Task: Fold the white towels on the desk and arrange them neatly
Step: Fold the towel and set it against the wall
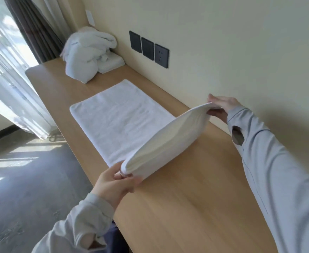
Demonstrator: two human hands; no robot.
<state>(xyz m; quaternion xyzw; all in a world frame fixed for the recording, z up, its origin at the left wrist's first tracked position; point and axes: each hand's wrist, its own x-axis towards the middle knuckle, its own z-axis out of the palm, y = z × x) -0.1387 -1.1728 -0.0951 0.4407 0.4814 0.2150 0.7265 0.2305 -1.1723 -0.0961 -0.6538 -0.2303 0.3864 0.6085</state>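
Fingers [131, 179] clamped on cloth, both sets. Pinched 1 corner of the white towel [117, 121] in the left hand [113, 181], thumb on top and fingers curled beneath, just above the front edge of the bench [186, 207]. Pinched the other corner of the same end in the right hand [221, 106], fingers nearly straight over the hem and thumb under it, above the bench's back edge and close to the wall [241, 42]. Held that end raised off the bench in a shallow arch between the 2 hands, underside showing. Had the remainder of the towel lying flat across the middle of the bench, reaching almost from front edge to back edge. Saw a rumpled heap of towels [88, 52] at the bench's far end, touching a folded towel [111, 63] tucked against the bench's back edge. Noted 3 dark socket plates [148, 49] in a row on the wall above the bench's back edge, between heap and flat towel. Wore pale grey sleeves [278, 170] on both arms. Found a sheer curtain [7, 79] and a dark curtain [33, 30] beyond the bench's far end, and sunlit grey floor [31, 179] below its front edge.
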